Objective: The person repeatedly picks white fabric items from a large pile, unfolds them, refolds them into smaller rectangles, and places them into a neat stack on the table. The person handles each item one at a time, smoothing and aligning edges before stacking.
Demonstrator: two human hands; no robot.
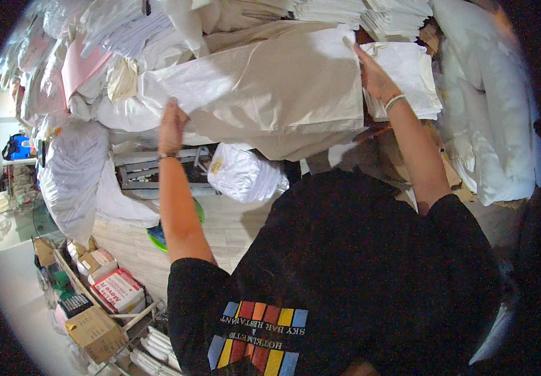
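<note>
A large off-white woven sack [270, 88] lies across a heap of bundled linens at chest height. My left hand [173, 125] grips its lower left edge, wrist with a dark band. My right hand [376, 76] presses against its upper right corner, beside a stack of folded white cloth [411, 75]; a light bracelet sits on that wrist. Both arms are raised and spread wide. My black shirt with coloured stripes fills the lower middle of the view.
White plastic-wrapped bundles [70, 175] and a smaller bag [242, 172] hang below the sack. White pillows [502, 125] stand at right. A grey crate [145, 169], a green bowl [157, 235] and cardboard boxes [117, 291] lie at lower left.
</note>
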